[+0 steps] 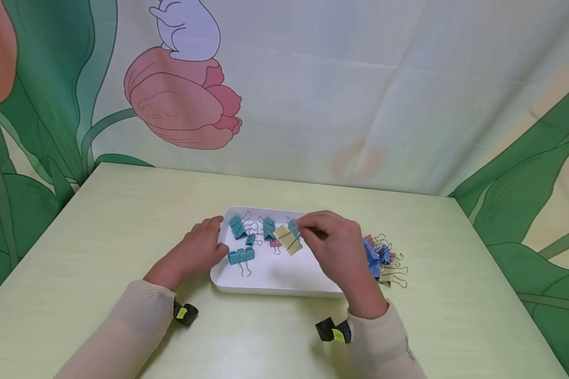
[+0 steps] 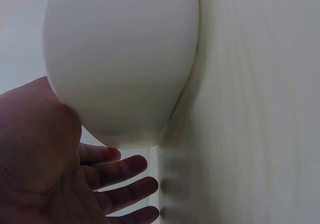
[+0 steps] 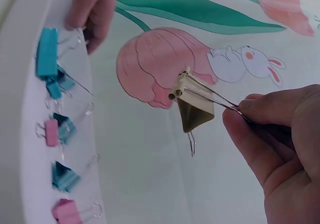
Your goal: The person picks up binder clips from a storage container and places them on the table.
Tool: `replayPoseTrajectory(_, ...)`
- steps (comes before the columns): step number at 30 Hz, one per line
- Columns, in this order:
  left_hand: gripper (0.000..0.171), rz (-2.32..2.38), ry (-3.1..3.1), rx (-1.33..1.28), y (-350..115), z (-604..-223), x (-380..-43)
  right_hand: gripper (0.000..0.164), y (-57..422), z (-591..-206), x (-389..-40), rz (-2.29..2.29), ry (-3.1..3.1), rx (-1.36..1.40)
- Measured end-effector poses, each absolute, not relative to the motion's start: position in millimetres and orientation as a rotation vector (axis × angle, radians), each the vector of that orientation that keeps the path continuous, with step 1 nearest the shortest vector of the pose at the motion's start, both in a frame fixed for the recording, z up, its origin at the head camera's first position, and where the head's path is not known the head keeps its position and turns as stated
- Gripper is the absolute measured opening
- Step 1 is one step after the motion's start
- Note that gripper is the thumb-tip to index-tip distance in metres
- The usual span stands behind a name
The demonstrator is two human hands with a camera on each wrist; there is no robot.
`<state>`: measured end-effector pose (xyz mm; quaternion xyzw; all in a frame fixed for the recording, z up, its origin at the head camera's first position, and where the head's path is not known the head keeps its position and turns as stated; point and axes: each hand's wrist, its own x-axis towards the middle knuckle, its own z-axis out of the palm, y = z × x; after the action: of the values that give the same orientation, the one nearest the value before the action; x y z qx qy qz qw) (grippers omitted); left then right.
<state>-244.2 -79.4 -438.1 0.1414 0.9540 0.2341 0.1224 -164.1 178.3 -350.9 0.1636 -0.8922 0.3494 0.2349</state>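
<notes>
By the end of one wire handle, my right hand point(image 1: 336, 245) pinches a yellow binder clip point(image 1: 288, 240) above the white tray point(image 1: 275, 290). Its other handle hangs free in the right wrist view. My left hand point(image 1: 196, 247) holds the tray's left end, thumb over the rim and fingers along the outside. Inside the tray lie several teal binder clips point(image 1: 237, 226) toward the left and back. A pink binder clip point(image 1: 275, 243) sits among them, and another pink clip point(image 3: 67, 211) shows in the right wrist view.
Right of the tray, partly behind my right hand, is a pile of blue, pink and yellow binder clips point(image 1: 376, 258). The pale green table point(image 1: 137, 231) meets a printed curtain point(image 1: 303, 105) at the back.
</notes>
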Motion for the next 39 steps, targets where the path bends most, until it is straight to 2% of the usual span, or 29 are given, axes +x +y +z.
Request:
replayPoseTrajectory(25,0.071,0.671,2.774,0.404,-79,-438,-245,0.011,250,-319,-151,0.691,-2.491,0.081)
replayPoseTrajectory(39,0.072,0.676,2.764,0.404,-79,-437,-245,0.016,288,-320,-151,0.729,-2.877,-0.090)
